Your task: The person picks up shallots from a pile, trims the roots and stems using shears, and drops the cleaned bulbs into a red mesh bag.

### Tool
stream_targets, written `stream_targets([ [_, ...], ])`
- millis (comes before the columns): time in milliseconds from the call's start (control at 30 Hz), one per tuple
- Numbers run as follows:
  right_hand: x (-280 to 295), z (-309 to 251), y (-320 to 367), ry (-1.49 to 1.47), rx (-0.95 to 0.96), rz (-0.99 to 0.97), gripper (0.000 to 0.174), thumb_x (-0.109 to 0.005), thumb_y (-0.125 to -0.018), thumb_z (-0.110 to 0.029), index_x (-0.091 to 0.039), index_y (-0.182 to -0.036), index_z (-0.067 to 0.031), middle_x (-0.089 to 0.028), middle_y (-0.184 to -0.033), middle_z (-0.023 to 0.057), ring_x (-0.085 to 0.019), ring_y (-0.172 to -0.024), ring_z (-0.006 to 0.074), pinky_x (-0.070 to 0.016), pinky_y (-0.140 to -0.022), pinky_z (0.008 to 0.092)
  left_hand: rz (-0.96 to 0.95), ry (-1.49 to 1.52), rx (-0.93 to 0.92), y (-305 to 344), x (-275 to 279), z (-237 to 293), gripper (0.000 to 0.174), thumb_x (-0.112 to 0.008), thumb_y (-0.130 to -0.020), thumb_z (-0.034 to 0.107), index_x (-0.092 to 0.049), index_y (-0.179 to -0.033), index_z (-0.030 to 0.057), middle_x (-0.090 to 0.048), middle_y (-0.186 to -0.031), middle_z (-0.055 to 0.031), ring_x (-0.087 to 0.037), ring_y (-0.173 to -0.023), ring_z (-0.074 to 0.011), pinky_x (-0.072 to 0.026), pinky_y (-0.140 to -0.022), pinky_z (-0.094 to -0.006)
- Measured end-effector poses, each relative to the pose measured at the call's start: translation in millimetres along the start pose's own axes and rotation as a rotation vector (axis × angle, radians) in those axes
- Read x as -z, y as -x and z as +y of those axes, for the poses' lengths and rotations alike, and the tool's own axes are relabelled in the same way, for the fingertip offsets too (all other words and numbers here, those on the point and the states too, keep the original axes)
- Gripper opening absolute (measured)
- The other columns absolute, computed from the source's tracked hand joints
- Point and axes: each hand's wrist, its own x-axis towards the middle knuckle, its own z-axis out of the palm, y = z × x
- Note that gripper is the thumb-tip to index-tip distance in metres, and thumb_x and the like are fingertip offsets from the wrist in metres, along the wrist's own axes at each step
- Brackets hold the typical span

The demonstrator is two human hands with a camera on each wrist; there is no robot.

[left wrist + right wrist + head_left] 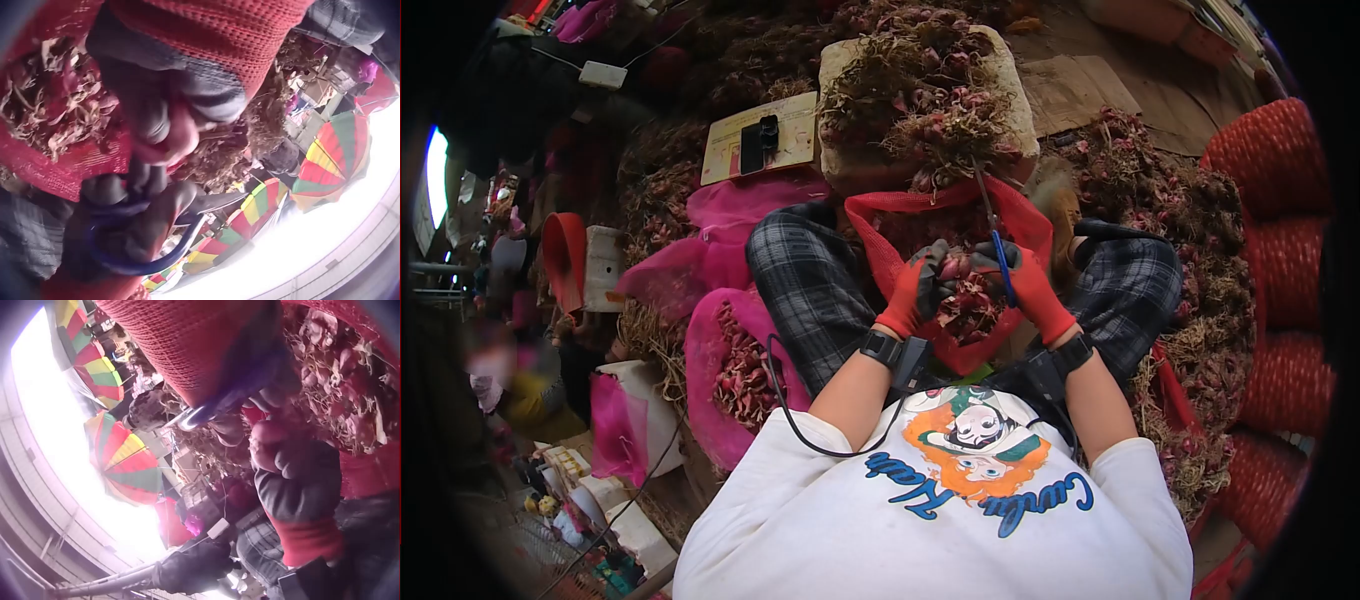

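Observation:
Both hands wear red gloves with dark grey palms and fingers. My left hand [913, 290] pinches a red shallot [172, 140] between thumb and fingers; the bulb also shows pink in the right wrist view. Beside it, my right hand [1037, 292] grips blue-handled scissors [1002, 265], fingers through the loops, the metal blades pointing forward. Both hands are over an open red mesh bag [878, 240] between the knees. Shallots and dry skins [340, 381] lie inside that bag. The scissors' blades are partly hidden in both wrist views.
A pale foam box [840, 165] in front bears heaped shallots with dry stalks [940, 110]. A pink mesh bag [700, 345] of shallots stands at left, near a board [725, 130] with a dark phone-like object. More shallots [1190, 220] and stacked red sacks [1280, 265] line the right side.

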Motion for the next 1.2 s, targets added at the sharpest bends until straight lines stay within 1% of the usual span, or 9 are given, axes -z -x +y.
stream_targets([
  [133,-6,25,-10,0.026,0.07,-0.05,0.037,-0.073,-0.076,-0.014,-0.059,-0.108,0.0006,-0.064,-0.089,0.0037,-0.058,-0.076,0.0072,-0.0473,-0.062,0.0218,0.029,-0.618,-0.113,-4,20,-17,0.039,-0.062,-0.079,0.015,-0.049,-0.112,0.0002,-0.056,-0.092,-0.0169,-0.056,-0.082,-0.0343,-0.0467,-0.074,-0.036],
  [267,-5,28,-10,-0.049,0.09,-0.085,0.036,-0.074,-0.077,-0.017,-0.059,-0.105,-0.0001,-0.064,-0.091,0.0036,-0.058,-0.078,0.008,-0.0479,-0.063,0.0219,-0.007,-1.37,-0.74,11,12,-1,0.035,-0.055,-0.087,0.014,-0.051,-0.118,0.0006,-0.06,-0.103,-0.0158,-0.06,-0.092,-0.0257,-0.0474,-0.081,-0.0325],
  [467,-14,46,-10,0.41,0.257,-0.02,0.038,-0.073,-0.075,-0.019,-0.059,-0.106,-0.0021,-0.065,-0.093,0.009,-0.061,-0.081,0.0153,-0.0488,-0.072,0.0297,0.347,-0.045,-0.146,-7,1,-16,0.024,-0.052,-0.09,0.013,-0.058,-0.109,0.0,-0.064,-0.1,-0.0132,-0.062,-0.092,-0.0219,-0.0476,-0.085,-0.0287],
  [567,-13,48,-10,0.34,0.215,-0.024,0.038,-0.072,-0.072,-0.007,-0.06,-0.108,-0.0014,-0.066,-0.098,0.0081,-0.06,-0.088,0.0135,-0.0472,-0.08,0.0296,0.314,0.029,-0.106,-3,-2,-5,0.029,-0.054,-0.09,0.017,-0.054,-0.113,-0.0006,-0.064,-0.101,-0.0118,-0.062,-0.092,-0.0219,-0.0485,-0.084,-0.0299],
  [667,-14,34,-9,0.318,0.238,0.033,0.035,-0.07,-0.075,-0.013,-0.058,-0.107,-0.0015,-0.066,-0.095,0.0103,-0.061,-0.086,0.0156,-0.0476,-0.078,0.0299,0.165,-1.19,-0.497,7,8,-6,0.034,-0.052,-0.093,0.027,-0.05,-0.117,0.0041,-0.063,-0.104,-0.0066,-0.061,-0.093,-0.0159,-0.0495,-0.081,-0.0274],
  [767,-13,22,-7,0.152,0.29,0.087,0.032,-0.068,-0.077,-0.011,-0.059,-0.106,-0.0002,-0.066,-0.096,0.0095,-0.062,-0.087,0.0145,-0.0476,-0.078,0.0284,-0.115,0.38,0.31,9,-31,24,0.041,-0.048,-0.094,0.037,-0.046,-0.12,0.0065,-0.062,-0.102,-0.0035,-0.06,-0.085,-0.014,-0.0501,-0.073,-0.0253],
  [967,0,29,-12,0.229,0.218,0.147,0.033,-0.068,-0.079,-0.018,-0.059,-0.106,-0.0022,-0.065,-0.1,0.0096,-0.063,-0.09,0.0178,-0.0481,-0.078,0.0296,0.013,0.218,0.149,-3,-6,8,0.028,-0.051,-0.093,0.037,-0.054,-0.107,0.0125,-0.058,-0.092,0.0011,-0.055,-0.075,-0.0099,-0.0471,-0.064,-0.0232],
  [1067,2,20,1,0.921,0.355,0.229,0.039,-0.067,-0.079,-0.033,-0.058,-0.105,-0.0045,-0.063,-0.099,0.0106,-0.063,-0.089,0.0261,-0.0486,-0.077,0.0348,0.165,0.253,-0.021,-7,-3,11,0.022,-0.054,-0.092,0.03,-0.054,-0.105,0.0121,-0.058,-0.091,0.0008,-0.057,-0.078,-0.0101,-0.0472,-0.064,-0.0237],
  [1200,7,21,12,1.143,0.329,0.191,0.044,-0.065,-0.075,-0.042,-0.057,-0.102,-0.0078,-0.062,-0.095,0.0104,-0.06,-0.091,0.0291,-0.047,-0.076,0.0382,0.245,0.249,-0.125,-14,16,3,0.023,-0.056,-0.092,0.025,-0.054,-0.109,0.0102,-0.057,-0.094,-0.0008,-0.059,-0.083,-0.0129,-0.0511,-0.064,-0.0271],
])
